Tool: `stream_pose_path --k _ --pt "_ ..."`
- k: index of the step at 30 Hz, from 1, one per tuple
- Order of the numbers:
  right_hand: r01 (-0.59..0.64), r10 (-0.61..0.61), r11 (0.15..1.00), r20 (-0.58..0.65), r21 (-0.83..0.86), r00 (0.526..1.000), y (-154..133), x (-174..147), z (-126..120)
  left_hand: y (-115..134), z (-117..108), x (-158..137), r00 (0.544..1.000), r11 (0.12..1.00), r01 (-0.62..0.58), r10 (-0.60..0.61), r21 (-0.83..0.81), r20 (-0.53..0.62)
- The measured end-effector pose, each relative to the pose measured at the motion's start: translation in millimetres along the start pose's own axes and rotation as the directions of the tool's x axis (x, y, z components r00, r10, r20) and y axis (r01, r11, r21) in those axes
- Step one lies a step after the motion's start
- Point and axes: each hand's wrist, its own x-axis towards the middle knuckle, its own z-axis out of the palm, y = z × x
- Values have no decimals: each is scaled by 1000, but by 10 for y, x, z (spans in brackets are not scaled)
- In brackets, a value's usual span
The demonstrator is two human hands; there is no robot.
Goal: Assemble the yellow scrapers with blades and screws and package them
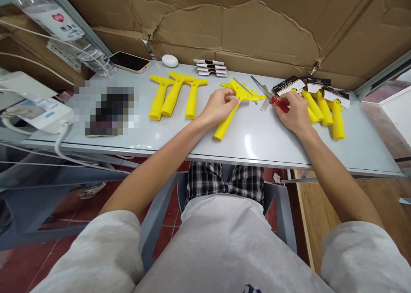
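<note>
My left hand (221, 104) pinches a yellow plastic scraper (227, 122) near its wide head, with the handle slanting down toward me. A thin metal strip lies along that head. In my right hand (294, 110) is a screwdriver (280, 103) with a red see-through handle, its shaft pointing away and to the left, beyond the scraper's head. Between the hands, a small flat metal blade (264, 105) lies on the table. Another yellow head shows partly behind the held scraper. Close to my right hand lie several yellow scrapers (338, 119) with black and white cards on their heads.
Three yellow scraper handles (172, 97) lie left of my hands on the grey table (160, 134). Behind them are stacked folded cards (211, 68), a white oval case (170, 60) and a phone (130, 62). A bottle (69, 32) and cables stand left; cardboard (224, 23) walls the back.
</note>
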Motion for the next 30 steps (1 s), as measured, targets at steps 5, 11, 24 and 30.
stream_pose_path --k 5,11,24,30 --pt "-1 1 1000 0 11 1000 52 12 41 -95 -44 32 990 944 -141 138 299 29" --pt "30 -31 999 -17 -36 999 22 4 81 -61 -20 -93 994 974 -109 110 199 8" --pt "77 -74 992 32 -97 997 -318 -103 -72 -22 -49 -160 957 738 -287 252 611 145" --pt "93 -81 995 253 -39 964 -939 -510 -102 -134 -251 -660 935 588 -325 315 741 161"
